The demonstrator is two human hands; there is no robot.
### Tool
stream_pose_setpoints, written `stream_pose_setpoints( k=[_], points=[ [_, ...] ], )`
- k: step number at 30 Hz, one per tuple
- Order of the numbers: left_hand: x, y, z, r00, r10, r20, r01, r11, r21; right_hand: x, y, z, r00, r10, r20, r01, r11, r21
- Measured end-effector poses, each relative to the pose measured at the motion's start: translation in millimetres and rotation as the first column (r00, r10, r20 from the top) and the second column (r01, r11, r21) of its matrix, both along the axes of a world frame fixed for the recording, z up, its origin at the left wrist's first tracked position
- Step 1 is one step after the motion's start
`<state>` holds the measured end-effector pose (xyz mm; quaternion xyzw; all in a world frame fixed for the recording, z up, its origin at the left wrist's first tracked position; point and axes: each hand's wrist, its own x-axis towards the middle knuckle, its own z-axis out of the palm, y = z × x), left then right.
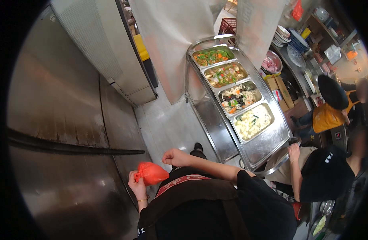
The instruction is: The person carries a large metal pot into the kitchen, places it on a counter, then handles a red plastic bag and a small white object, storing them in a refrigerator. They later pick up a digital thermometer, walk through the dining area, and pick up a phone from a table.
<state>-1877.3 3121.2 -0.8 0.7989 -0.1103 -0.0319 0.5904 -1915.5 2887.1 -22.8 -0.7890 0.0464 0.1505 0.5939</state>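
My left hand [137,185] grips the gathered, knotted neck of a small red plastic bag [155,174]. The bag bulges, but its contents cannot be made out. My right hand [176,157] hovers just to the right of the bag, apart from it. Its fingers are curled into a pinch, and nothing shows between them. Both hands are in front of my dark apron [192,191], which has a red printed patch.
Ahead on the right stands a metal cart [272,142] with several trays of cooked food [254,122]. A co-worker's hand [294,152] rests by its rail. Steel cabinet doors [68,120] line the left. A pale curtain [168,44] hangs ahead. Another person in an orange apron [329,116] stands right.
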Motion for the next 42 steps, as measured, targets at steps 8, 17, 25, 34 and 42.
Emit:
stream_pose_setpoints(
  k=[8,17,25,34,42],
  points=[
    [25,-37,-8,0.98,0.196,-0.043,-0.197,0.98,-0.014,97,-31,-14,0.988,0.149,-0.031,-0.138,0.964,0.226],
    [17,-54,21,0.834,0.55,-0.049,-0.549,0.835,0.025,244,-12,-16,0.863,0.381,-0.333,-0.253,0.895,0.367],
    [39,-9,42,0.725,0.651,-0.225,-0.653,0.754,0.075,290,78,-11,0.842,0.389,-0.375,-0.182,0.858,0.48],
    [145,-2,52,0.977,0.202,-0.072,-0.188,0.969,0.161,185,-51,44,0.991,-0.114,0.073,0.11,0.992,0.063],
    [207,-69,55,0.98,-0.193,-0.051,0.198,0.97,0.144,13,-215,76,0.579,-0.73,0.364,0.771,0.345,-0.535]
  ],
)
